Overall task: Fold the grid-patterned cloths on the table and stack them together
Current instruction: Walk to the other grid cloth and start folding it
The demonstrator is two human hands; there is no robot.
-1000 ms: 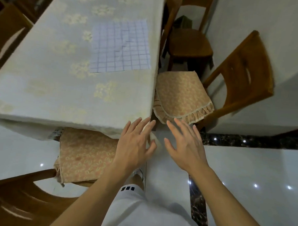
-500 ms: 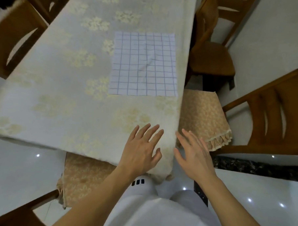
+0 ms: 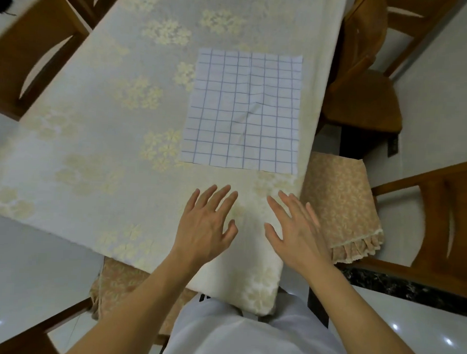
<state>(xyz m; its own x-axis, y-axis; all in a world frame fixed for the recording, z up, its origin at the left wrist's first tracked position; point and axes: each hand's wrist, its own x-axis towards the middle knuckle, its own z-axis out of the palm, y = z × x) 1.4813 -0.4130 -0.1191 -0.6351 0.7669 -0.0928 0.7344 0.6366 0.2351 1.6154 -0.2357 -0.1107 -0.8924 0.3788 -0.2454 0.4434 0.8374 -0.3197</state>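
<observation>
one cloth (image 3: pixel 243 110) shows, lying flat and unfolded right of centre in the frame, on the table (image 3: pixel 95 133) close to its right edge; a small crease runs down its middle. no other grid cloth is in view, so nothing is stacked yet. below it, the left hand (image 3: pixel 207 225) and right hand (image 3: pixel 294 230) hover side by side over the tablecloth, fingers spread wide, holding nothing, short of the cloth's near edge. spread like that, they look ready to take the two near corners for a first fold. chairs (image 3: pixel 364 102) with a cushion (image 3: pixel 341 200) crowd the right side.
</observation>
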